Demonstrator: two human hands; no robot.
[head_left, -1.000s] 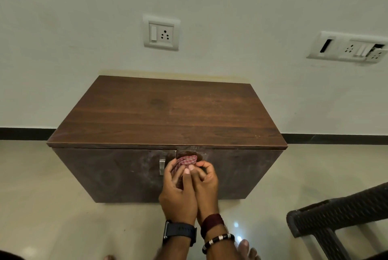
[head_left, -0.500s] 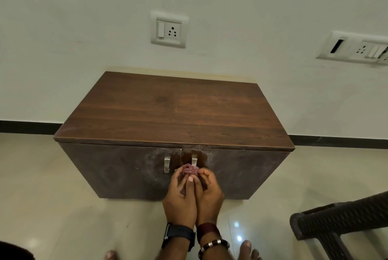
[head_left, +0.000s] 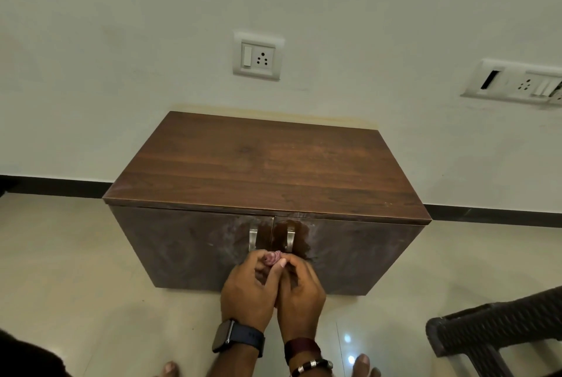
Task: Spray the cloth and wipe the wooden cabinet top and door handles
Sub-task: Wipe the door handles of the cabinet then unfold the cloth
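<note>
Down at the front of the wooden cabinet (head_left: 267, 163), both hands meet just below the two door handles; the left hand (head_left: 248, 291) and the right hand (head_left: 301, 294) sit side by side, touching, with their fingers curled inward around a small bunched cloth (head_left: 271, 256); only a pink, striped nub of that cloth shows above the fingertips, so how much of it lies inside the palms cannot be told; both hands pinch it between them, close to the lower end of the right handle (head_left: 290, 237). The left handle (head_left: 253, 238) stands bare just beside it, across the seam between the two doors; both handles are pale metal and upright. Around the right handle the door surface looks darker and glossy, while the left door (head_left: 188, 242) shows pale, dull smears. The cabinet top is brown wood grain and stands against a pale wall (head_left: 121, 41); a switch-and-socket plate (head_left: 258, 55) sits on the wall above it, and a wider socket panel (head_left: 517, 84) lies off to the right. A dark watch (head_left: 235, 338) circles the left wrist; a maroon band (head_left: 302, 347) and a beaded bracelet (head_left: 311, 366) circle the right. A dark woven chair (head_left: 498, 328) juts in at lower right, over the glossy tiled floor (head_left: 76, 270).
</note>
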